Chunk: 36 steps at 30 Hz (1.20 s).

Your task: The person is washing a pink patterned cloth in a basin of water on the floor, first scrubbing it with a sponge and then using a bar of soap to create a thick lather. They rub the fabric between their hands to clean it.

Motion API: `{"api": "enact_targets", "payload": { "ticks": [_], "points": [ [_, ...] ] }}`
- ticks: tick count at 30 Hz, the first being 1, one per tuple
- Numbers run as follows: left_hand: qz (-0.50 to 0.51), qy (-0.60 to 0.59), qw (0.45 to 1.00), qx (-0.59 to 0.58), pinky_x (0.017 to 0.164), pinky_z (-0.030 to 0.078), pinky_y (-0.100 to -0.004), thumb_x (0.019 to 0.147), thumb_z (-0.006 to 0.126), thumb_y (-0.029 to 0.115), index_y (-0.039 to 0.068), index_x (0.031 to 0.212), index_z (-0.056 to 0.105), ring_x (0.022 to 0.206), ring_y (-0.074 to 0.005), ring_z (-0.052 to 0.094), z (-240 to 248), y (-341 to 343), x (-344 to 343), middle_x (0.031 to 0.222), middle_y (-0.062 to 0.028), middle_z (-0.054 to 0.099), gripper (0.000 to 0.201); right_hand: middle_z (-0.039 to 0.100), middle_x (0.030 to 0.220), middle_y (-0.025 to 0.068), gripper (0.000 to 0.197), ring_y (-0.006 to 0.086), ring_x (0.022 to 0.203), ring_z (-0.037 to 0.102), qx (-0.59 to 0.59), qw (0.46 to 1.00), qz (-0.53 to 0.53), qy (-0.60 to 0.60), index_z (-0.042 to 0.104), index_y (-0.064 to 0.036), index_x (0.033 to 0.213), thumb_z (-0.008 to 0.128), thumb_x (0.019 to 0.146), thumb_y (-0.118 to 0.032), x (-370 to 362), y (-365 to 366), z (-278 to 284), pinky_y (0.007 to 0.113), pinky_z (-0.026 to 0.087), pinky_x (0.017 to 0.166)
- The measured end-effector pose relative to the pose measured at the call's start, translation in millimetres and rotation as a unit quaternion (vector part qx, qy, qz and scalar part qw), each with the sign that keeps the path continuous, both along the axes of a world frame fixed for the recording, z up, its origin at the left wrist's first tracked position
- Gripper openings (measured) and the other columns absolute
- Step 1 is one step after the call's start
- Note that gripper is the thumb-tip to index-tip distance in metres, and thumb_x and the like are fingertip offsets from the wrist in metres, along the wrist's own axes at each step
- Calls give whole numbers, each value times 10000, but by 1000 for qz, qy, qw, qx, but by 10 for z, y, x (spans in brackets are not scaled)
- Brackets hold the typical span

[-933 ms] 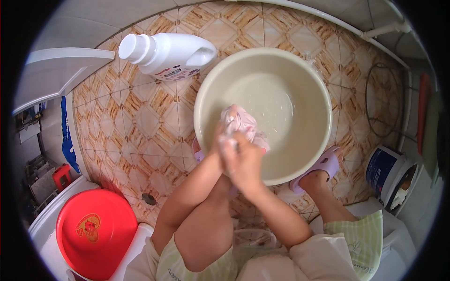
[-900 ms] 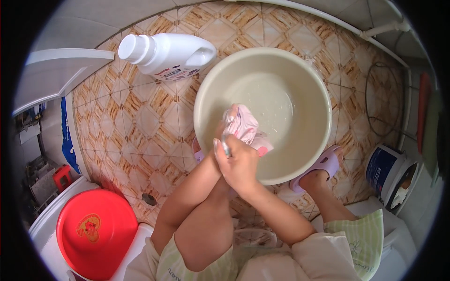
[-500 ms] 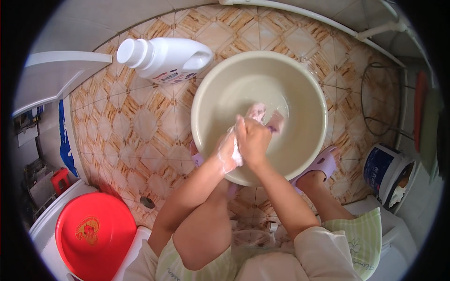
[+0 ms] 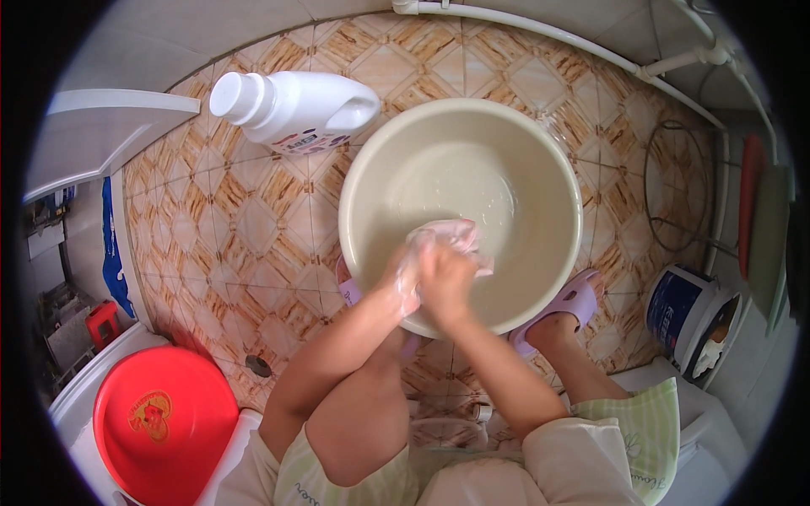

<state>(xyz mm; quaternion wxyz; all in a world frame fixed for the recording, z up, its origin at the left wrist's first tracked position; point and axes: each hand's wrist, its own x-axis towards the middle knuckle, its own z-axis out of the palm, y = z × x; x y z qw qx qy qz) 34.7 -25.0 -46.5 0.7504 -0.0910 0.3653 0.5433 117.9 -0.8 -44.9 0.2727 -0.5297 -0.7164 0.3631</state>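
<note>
Over the near part of a large cream basin (image 4: pixel 356 202), my two hands are pressed together around a wet pale pink piece of cloth (image 4: pixel 456 229). My left hand (image 4: pixel 407 274), with white suds on its wrist, is closed on the cloth. Across it lies my right hand (image 4: pixel 447 274), its fingers curled round the same cloth and slightly blurred. Folds of the cloth stick out beyond the fingers toward the basin's middle. What kind of cloth item it is, I cannot make out. A little water shows on the basin's bottom.
A white jug-shaped bottle with a handle (image 4: pixel 308 110) stands left of the basin on the tiled floor (image 4: pixel 253 219). At lower left is a red basin (image 4: pixel 181 422). A blue and white bucket (image 4: pixel 688 312) stands at right, below a wire hoop (image 4: pixel 675 185). Purple slippers (image 4: pixel 561 308) flank the cream basin.
Both hands have drawn slightly closer to me, and the cloth is bunched and turned differently between them. The whole view has shifted a little.
</note>
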Motion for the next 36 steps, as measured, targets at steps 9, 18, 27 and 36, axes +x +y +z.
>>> {"api": "enact_targets", "payload": {
  "ticks": [9,18,27,36],
  "points": [
    [50,-150,987,8,989,387,-361,952,385,220,15,1309,390,1164,-220,473,-95,-37,67,1281,-111,470,412,478,532,173,298,294,456,485,-10,999,-32,36,510,-2,588,583,832,-157,-31,172,106,380,387,472],
    [18,49,996,-77,822,445,-397,932,373,313,55,1222,436,1007,-246,503,-76,20,67,1083,-124,519,393,501,545,163,237,302,527,534,-109,990,-59,-66,576,-24,646,584,834,-168,-39,333,116,364,414,507],
    [57,-43,996,-53,864,428,-346,897,443,179,32,1132,472,982,-237,496,445,267,-57,1006,-66,518,279,514,538,157,281,334,522,548,4,993,-48,-105,553,-50,578,592,816,-195,-114,361,181,428,420,529],
    [36,4,998,-51,421,472,-310,942,433,339,38,1038,524,633,-220,612,356,104,-279,843,-85,608,328,561,533,77,349,249,476,540,17,987,5,-158,610,-52,635,513,891,-269,53,548,-38,341,430,470]
  ]
}}
